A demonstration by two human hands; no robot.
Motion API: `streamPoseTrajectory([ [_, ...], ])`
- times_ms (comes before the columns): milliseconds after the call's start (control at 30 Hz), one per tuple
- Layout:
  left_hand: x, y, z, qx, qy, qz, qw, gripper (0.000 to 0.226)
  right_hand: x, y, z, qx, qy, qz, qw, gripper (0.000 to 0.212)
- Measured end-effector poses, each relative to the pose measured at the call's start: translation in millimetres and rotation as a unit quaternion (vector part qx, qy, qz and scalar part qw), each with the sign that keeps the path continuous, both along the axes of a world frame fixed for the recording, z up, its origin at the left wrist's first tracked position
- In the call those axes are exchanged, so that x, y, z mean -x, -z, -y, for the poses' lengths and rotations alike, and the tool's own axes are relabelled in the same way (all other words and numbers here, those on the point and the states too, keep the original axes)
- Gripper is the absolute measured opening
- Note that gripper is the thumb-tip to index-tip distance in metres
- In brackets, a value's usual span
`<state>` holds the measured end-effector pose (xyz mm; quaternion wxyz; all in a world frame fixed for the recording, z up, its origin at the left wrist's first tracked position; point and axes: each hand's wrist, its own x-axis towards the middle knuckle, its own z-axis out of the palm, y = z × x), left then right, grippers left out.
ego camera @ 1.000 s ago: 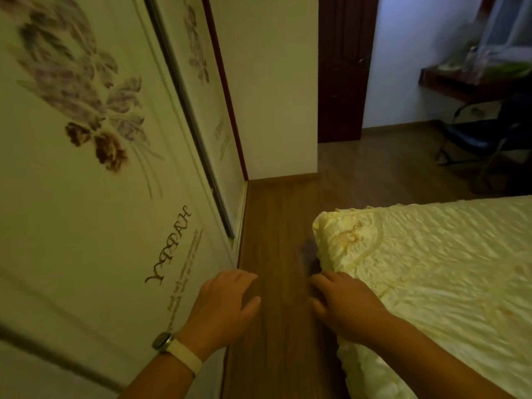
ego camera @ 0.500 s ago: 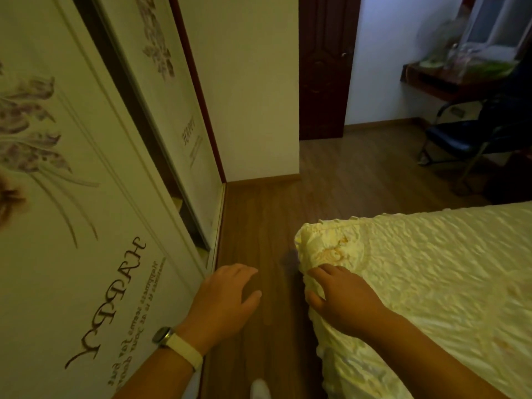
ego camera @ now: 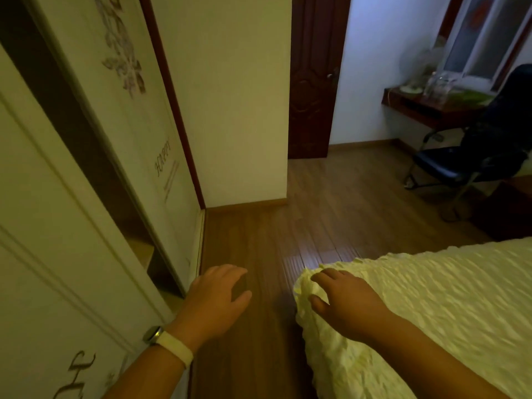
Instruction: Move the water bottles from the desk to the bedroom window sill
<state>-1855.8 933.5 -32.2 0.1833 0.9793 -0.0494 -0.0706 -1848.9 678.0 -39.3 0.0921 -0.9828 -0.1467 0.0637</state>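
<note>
Low in the frame, the left hand [ego camera: 216,300] and right hand [ego camera: 345,303] hover with fingers loosely spread, holding nothing, the right over the yellow bed [ego camera: 437,312] corner. At upper right, clear, blurry water bottles [ego camera: 437,83] stand on the dark desk [ego camera: 414,106], well apart from both hands.

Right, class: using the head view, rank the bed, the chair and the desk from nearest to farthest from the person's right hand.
1. bed: its near corner lies directly under the right hand.
2. chair: across the floor, at the far right.
3. desk: farthest, behind the chair, upper right.
</note>
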Motion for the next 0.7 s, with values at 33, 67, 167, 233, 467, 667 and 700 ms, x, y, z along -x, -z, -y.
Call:
streamPoseTrajectory([
  [33,-17.5,-2.5,-5.5,-0.004,0.007,0.004,1.000,0.054,-14.4,-3.1,-5.2,-0.003,0.002,0.006,1.000,0.051],
  [67,-33.4,-4.3,-10.0,-0.005,0.011,0.005,1.000,0.054,-27.9,-5.3,-9.3,-0.003,0.005,0.007,1.000,0.051],
  [167,-68.5,-7.2,-16.4,-0.002,0.024,0.005,1.000,0.054,-61.8,-11.8,-14.3,-0.001,0.015,0.005,1.000,0.052],
  [233,-92.4,-7.8,-21.9,-0.008,0.034,0.005,0.999,0.055,-89.5,-14.3,-16.9,0.001,0.021,0.006,1.000,0.052],
  [467,-185.3,12.1,-37.9,-0.017,0.030,0.000,0.999,0.054,-182.6,11.4,-31.1,0.008,0.011,-0.013,1.000,0.050],
  [667,-290.4,28.2,-38.9,-0.042,0.040,0.009,0.998,0.054,-290.7,36.6,-31.3,0.005,-0.008,-0.042,0.999,0.052],
  [700,-309.5,28.3,-39.0,-0.050,0.044,0.010,0.998,0.055,-310.8,39.8,-30.0,0.005,-0.010,-0.044,0.999,0.052],
])
